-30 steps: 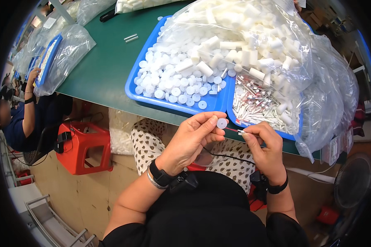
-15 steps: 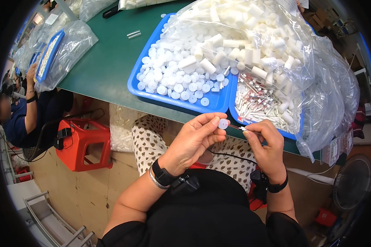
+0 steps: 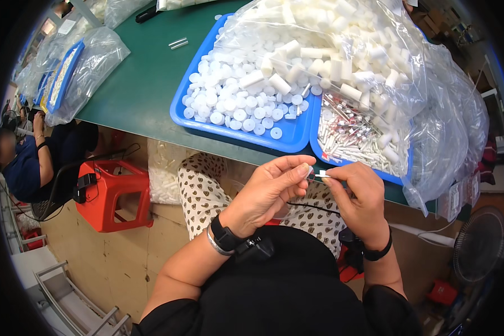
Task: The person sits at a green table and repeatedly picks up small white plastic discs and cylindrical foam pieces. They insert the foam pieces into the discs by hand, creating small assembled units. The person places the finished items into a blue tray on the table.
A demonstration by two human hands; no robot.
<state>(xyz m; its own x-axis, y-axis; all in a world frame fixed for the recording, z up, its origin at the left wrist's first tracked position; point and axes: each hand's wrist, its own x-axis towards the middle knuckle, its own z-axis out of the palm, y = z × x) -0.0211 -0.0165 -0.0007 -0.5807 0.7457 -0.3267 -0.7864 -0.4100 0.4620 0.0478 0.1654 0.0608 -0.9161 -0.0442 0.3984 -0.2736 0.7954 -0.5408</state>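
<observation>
Just over my lap, in front of the table edge, my left hand (image 3: pixel 266 187) pinches a small white plastic disc (image 3: pixel 310 171) between thumb and index finger, turned nearly edge-on. My right hand (image 3: pixel 358 190) grips a small white piece (image 3: pixel 322 174) at its fingertips. A thin dark length runs from that piece toward the disc; whether it touches or enters the disc I cannot make out. Beyond my hands lie many similar discs (image 3: pixel 239 115) in a blue tray (image 3: pixel 186 127). Small white and red parts (image 3: pixel 347 129) fill a second blue tray (image 3: pixel 315 147).
A clear bag of white foam cylinders (image 3: pixel 350 92) lies over both trays on the green table (image 3: pixel 134 84). Two clear tubes (image 3: pixel 178 43) lie farther left. A red stool (image 3: pixel 115 196) stands at left near another seated person (image 3: pixel 25 162). A fan (image 3: pixel 479 246) is at right.
My right hand has brought the small piece left, closer to the disc. The disc has turned from face-on to nearly edge-on in my left fingers. The other person's hand has lowered.
</observation>
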